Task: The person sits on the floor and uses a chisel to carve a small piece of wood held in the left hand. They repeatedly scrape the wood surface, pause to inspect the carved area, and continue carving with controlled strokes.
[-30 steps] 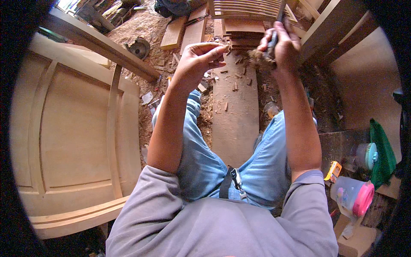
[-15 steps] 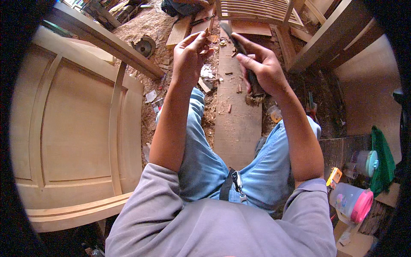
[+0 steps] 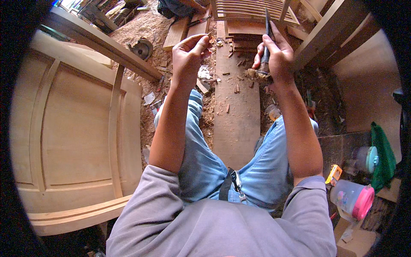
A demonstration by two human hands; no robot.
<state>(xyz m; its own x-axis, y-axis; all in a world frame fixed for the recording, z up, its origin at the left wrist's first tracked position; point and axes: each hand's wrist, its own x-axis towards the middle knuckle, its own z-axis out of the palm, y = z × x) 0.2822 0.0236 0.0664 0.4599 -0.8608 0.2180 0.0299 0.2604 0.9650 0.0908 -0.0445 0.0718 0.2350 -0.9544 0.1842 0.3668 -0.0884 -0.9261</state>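
My left hand (image 3: 188,53) pinches a small thin piece of wood (image 3: 209,34) between thumb and fingertips, out over the left edge of the long board. Opposite it, my right hand (image 3: 277,55) is wrapped around a chisel (image 3: 265,55) held nearly upright. The dark blade (image 3: 267,19) points away from me, and the frayed butt of the handle hangs toward me. Below both hands lies the long flat board (image 3: 236,128), strewn with wood chips (image 3: 236,88). The two hands are well apart, and the blade does not touch the small piece.
A panelled wooden door (image 3: 77,128) stands at my left. A circular saw (image 3: 141,49) rests on the sawdust-covered floor. Far ahead are a slatted wooden frame (image 3: 252,9) and another person's hand (image 3: 195,5). Right of me sit a pink-lidded jug (image 3: 353,199) and a yellow-orange tool (image 3: 334,174).
My right hand has moved right with the chisel, away from my left hand, and the chisel has turned more upright. The left hand still pinches the small piece, almost in place.
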